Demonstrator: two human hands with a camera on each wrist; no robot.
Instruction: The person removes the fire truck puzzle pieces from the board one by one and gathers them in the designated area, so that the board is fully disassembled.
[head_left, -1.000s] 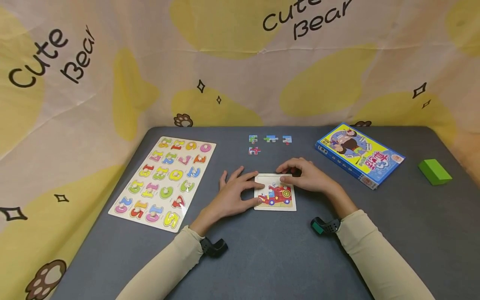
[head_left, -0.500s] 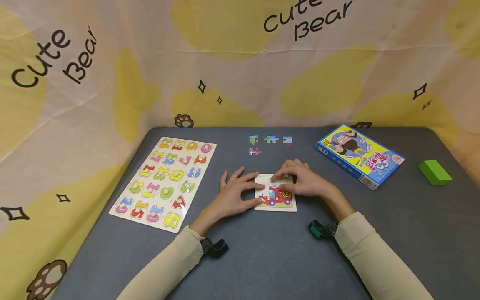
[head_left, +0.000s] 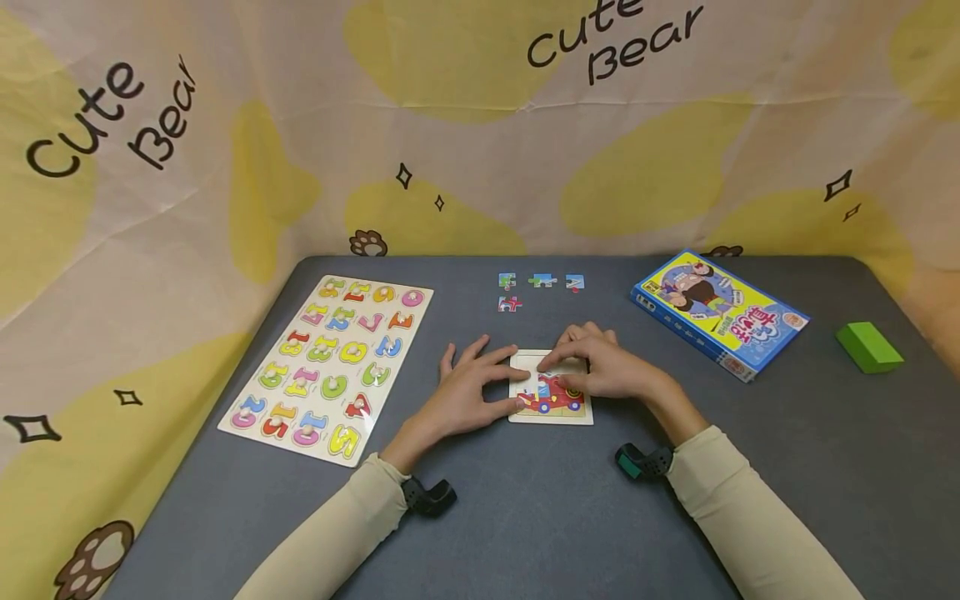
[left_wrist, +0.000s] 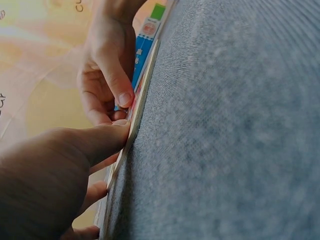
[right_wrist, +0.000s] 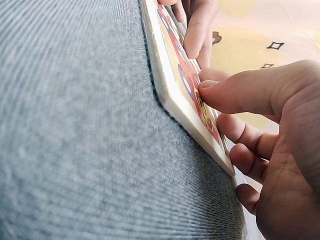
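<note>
A small square jigsaw puzzle (head_left: 528,414) in a pale wooden frame lies flat on the table, showing a red vehicle; its upper part is blank. My left hand (head_left: 474,392) has its fingers spread, with thumb and index tip resting on the puzzle's left side. Over the upper right of the picture, my right hand (head_left: 607,362) touches it with thumb and index fingertips, the other fingers bent. In the right wrist view that thumb (right_wrist: 245,92) presses on the picture. Whether a piece sits between those fingertips is hidden. Several loose puzzle pieces (head_left: 542,280) lie beyond the frame.
A number puzzle board (head_left: 358,327) with knobbed pieces lies to the left. At the back right is a blue and yellow box (head_left: 712,312), with a green block (head_left: 870,347) farther right. A patterned cloth (head_left: 480,150) hangs behind the grey table (head_left: 525,517).
My right hand has moved left from the puzzle's top right edge onto the picture, its index fingertip now farther in. The left hand stays where it was. The loose pieces have not moved.
</note>
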